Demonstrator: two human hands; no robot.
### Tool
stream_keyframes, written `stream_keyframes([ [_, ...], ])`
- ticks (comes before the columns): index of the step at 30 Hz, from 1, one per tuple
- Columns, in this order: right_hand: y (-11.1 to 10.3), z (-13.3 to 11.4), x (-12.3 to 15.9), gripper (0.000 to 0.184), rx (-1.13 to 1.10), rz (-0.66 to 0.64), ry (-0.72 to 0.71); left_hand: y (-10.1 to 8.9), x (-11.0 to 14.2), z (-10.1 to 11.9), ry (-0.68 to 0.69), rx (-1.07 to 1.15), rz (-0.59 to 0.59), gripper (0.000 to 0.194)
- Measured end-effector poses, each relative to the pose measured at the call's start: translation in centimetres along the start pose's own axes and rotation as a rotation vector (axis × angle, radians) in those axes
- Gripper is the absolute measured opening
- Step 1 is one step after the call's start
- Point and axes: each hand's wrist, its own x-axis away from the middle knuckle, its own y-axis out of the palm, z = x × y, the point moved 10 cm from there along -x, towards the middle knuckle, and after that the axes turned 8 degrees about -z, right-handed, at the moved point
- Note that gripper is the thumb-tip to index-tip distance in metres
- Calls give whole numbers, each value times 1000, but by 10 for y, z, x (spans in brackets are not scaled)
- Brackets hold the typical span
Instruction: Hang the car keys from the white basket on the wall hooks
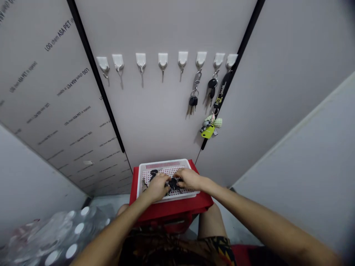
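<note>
Our left hand [158, 187] is half curled into the left part of the white basket [163, 162], fingertips at a cluster of black keys [174, 183]; we cannot tell whether it grips any of them. Our right hand [189, 178] faces it across the same cluster, thumb and fingers slightly parted, thumb against the dark pieces; we cannot confirm a firm hold. Surveying from the left, we record capped clear bottles [79, 228] beneath loose plastic, then a wall panel [69, 111] printed with repeated dark lettering. At centre, we find the basket resting on a red base [172, 211], with further keys [154, 172] lying at its left, beyond the left hand. Above it, we count eight white hooks [162, 59] along the pale wall. From the sixth hangs a key bunch [193, 101] on a metal clip; from the seventh, a black key set [212, 85]; from the eighth, we note a black lanyard [222, 92] ending in a lime-green tag [208, 132] and a small plush figure
</note>
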Motion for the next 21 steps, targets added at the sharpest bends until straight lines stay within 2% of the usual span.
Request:
stream_keyframes([
  [6, 13, 10, 1, 28, -4, -45, 152, 3, -1, -9, -21, 49, 9, 25],
  [11, 12, 1, 0, 35, -92, -20, 60, 4, -1, -10, -29, 77, 1, 26],
  [14, 16, 5, -3, 34, -153, -13, 100, 5, 0, -11, -45, 103, -4, 26],
  [19, 14, 11, -8, 7, -489, 66, 113, 1, 2, -9, -36, 177, 23, 27],
  [21, 6, 12, -9, 5, -694, 118, 95, -5, 2, -9, -20, 232, 46, 27],
])
